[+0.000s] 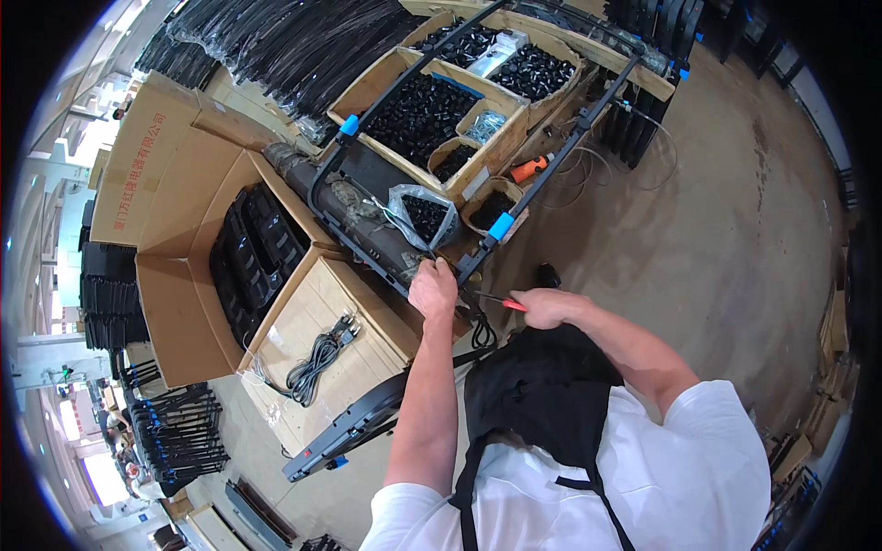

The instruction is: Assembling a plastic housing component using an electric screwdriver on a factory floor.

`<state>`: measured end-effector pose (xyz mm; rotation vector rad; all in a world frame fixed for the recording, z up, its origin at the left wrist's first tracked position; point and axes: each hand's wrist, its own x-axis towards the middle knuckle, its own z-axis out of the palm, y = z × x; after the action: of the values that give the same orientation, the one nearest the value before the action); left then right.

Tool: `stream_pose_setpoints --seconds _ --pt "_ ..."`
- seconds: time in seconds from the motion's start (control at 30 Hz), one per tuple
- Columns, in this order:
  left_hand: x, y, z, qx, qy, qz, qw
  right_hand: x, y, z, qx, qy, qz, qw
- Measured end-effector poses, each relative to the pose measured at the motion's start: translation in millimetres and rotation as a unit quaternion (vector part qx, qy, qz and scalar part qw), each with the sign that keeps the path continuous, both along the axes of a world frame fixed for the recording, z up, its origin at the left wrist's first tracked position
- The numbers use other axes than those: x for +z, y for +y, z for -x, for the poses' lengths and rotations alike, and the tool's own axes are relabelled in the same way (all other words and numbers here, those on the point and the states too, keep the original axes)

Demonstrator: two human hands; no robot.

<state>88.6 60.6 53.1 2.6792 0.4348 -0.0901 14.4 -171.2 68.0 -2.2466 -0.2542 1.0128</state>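
My right hand [549,309] is closed around a red-handled screwdriver [514,304], its thin shaft pointing left toward the black tube frame [464,268]. At the near end of that frame my left hand [434,286] has its fingers pinched together; what lies between them is hidden. The frame slopes away from me over the workbench and carries blue clips [501,227]. Just beyond my left hand sits a clear plastic bag [424,213] of small black parts. Black cable [481,331] hangs below the frame between my hands.
Wooden bins [450,188] of black parts stand on the bench, with an orange-and-black tool [531,169] beside them. To the left, an open cardboard box [175,275] holds black moulded parts [260,241]. A coiled grey cable [317,363] lies on another box [292,404].
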Motion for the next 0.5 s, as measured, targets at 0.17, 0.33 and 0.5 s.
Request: stream_pose_setpoints --seconds 0.17,0.33,0.5 --pt "4 -8 -3 0.009 -0.007 0.016 1.000 -33 -32 -21 -0.031 0.052 0.120 0.991" --pt "8 -11 3 0.001 -0.009 -0.018 1.000 -54 2 -65 -0.078 0.058 0.128 0.987" --pt "11 4 13 0.039 0.002 -0.040 0.998 -156 66 -104 -0.053 0.120 0.083 0.988"
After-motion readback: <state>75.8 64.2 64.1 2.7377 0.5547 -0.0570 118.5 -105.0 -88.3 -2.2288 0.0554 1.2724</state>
